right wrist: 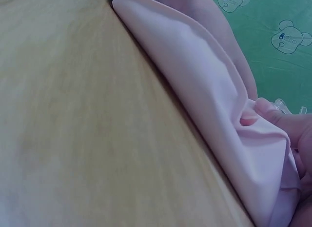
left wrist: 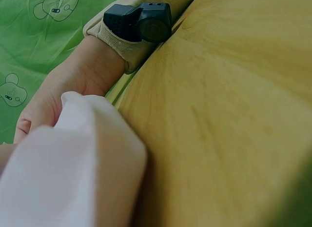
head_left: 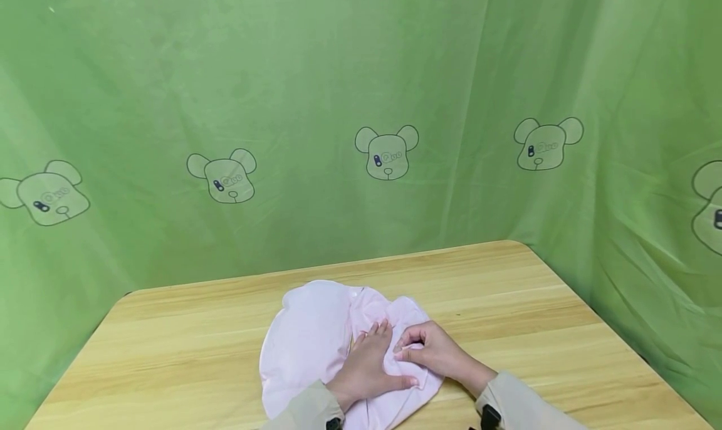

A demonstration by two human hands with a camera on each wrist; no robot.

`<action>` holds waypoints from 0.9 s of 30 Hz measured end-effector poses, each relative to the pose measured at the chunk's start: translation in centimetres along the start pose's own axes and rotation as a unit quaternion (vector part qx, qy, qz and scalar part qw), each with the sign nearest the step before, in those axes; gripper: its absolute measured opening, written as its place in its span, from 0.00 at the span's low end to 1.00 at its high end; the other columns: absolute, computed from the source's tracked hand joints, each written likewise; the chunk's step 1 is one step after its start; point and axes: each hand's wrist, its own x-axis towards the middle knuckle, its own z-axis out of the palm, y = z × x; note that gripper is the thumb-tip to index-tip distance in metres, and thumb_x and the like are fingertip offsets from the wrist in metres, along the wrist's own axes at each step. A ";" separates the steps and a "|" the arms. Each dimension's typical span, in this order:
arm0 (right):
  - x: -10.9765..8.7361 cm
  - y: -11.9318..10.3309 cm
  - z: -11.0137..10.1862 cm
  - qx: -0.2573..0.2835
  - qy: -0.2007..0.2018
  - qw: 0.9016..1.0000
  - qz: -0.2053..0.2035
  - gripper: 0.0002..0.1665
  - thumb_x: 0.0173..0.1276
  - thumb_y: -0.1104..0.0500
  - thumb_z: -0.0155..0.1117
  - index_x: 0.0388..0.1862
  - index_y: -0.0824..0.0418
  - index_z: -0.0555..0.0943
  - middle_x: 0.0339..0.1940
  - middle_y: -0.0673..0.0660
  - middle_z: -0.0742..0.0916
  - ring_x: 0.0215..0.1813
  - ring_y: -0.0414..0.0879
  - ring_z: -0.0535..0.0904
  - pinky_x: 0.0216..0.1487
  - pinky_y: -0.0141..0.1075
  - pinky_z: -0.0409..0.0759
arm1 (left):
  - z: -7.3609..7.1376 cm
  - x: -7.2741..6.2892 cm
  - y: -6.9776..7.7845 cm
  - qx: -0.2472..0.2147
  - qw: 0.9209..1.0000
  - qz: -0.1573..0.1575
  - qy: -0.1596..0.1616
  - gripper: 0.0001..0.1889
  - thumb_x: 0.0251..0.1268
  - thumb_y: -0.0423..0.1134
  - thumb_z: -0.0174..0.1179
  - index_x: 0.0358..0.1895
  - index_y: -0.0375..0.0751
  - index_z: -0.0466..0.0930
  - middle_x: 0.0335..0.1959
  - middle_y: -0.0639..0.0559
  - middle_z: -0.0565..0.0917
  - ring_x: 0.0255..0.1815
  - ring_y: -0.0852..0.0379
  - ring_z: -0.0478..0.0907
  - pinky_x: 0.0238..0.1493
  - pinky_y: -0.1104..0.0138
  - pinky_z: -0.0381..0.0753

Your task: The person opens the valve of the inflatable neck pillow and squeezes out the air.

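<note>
A pale pink cloth piece (head_left: 307,342) with a wavy edge and a small white snap lies on the table; its exact kind is unclear. My left hand (head_left: 369,364) rests on its middle with fairly straight fingers and the thumb stretched to the right. Just right of it, my right hand (head_left: 434,355) pinches a bit of the cloth between thumb and fingers. In the left wrist view a raised fold of the cloth (left wrist: 63,173) hides part of the hand behind it. The right wrist view shows the cloth's near edge (right wrist: 195,85) standing off the tabletop.
The light wood-grain table (head_left: 169,348) has rounded far corners. Green curtains (head_left: 316,73) printed with bear heads hang behind it and along the sides. A black device (head_left: 491,415) is strapped at the right sleeve cuff, and another (head_left: 334,424) at the left cuff.
</note>
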 end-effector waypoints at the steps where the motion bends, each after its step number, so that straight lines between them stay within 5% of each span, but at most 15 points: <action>1: 0.0 0.0 0.0 -0.001 -0.001 1.000 0.002 0.06 0.56 0.64 0.69 0.27 0.67 0.82 0.25 0.55 0.86 0.31 0.34 0.78 0.35 0.31 0.78 | 0.0 0.0 0.0 0.002 1.000 0.000 0.000 0.56 0.46 0.66 0.64 0.70 0.28 0.54 0.73 0.38 0.55 0.74 0.44 0.49 0.71 0.49 0.48; 20: -0.2 -0.2 0.1 0.000 0.002 1.000 0.019 0.07 0.56 0.62 0.70 0.26 0.66 0.82 0.24 0.53 0.85 0.31 0.34 0.77 0.35 0.30 0.76 | -0.4 -0.3 0.0 -0.056 0.998 -0.002 -0.006 0.55 0.44 0.60 0.70 0.70 0.29 0.55 0.73 0.39 0.56 0.74 0.44 0.50 0.71 0.48 0.47; 27: -0.1 -0.3 0.1 0.001 0.007 1.000 0.024 0.07 0.56 0.61 0.70 0.25 0.65 0.82 0.25 0.53 0.85 0.31 0.34 0.78 0.38 0.29 0.77 | -1.8 -0.5 0.0 -0.091 0.996 0.005 -0.023 0.53 0.45 0.55 0.71 0.70 0.30 0.55 0.73 0.39 0.57 0.74 0.42 0.50 0.71 0.50 0.49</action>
